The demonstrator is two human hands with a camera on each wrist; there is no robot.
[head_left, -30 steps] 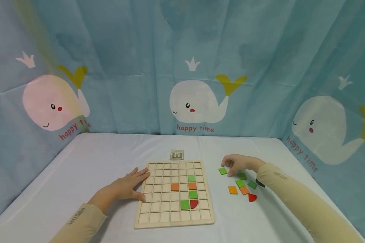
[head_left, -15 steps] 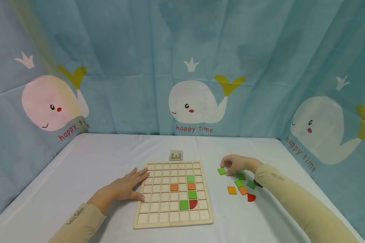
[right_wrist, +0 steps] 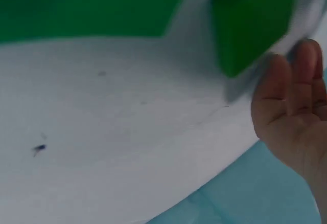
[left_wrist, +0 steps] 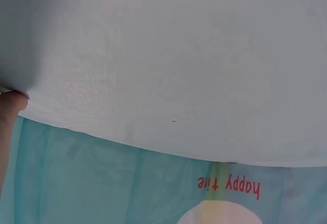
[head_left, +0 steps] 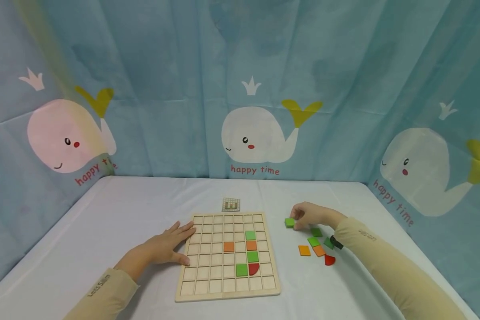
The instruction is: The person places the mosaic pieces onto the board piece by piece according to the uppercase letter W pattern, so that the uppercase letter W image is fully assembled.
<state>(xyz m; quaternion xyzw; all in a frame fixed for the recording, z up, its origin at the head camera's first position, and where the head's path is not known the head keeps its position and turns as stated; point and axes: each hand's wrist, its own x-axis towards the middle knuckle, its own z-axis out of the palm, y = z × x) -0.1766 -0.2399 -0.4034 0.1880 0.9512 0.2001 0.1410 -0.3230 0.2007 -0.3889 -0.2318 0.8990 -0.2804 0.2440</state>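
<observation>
My right hand (head_left: 314,214) pinches a light green square tile (head_left: 290,222) between thumb and fingers, to the right of the board. That tile's edge shows and it looks slightly raised. My left hand (head_left: 166,246) lies with fingers spread against the left rim of the wooden grid board (head_left: 206,258). On the board sit green tiles (head_left: 242,270), orange tiles (head_left: 229,246) and a red quarter-round piece (head_left: 254,269). In the left wrist view only a bit of the left hand (left_wrist: 7,114) shows. The right wrist view has blurred green tiles beside the right hand (right_wrist: 296,106).
Loose pieces lie near the right forearm: green tiles (head_left: 314,242), an orange-yellow tile (head_left: 304,250), an orange tile (head_left: 319,251) and a red rounded piece (head_left: 330,260). A small pattern card (head_left: 231,205) lies beyond the board. A whale-print curtain (head_left: 164,111) surrounds the white table (head_left: 144,200).
The light green tile, flat on the table before, is now pinched and slightly raised by my right hand. My left hand and the board stay in place.
</observation>
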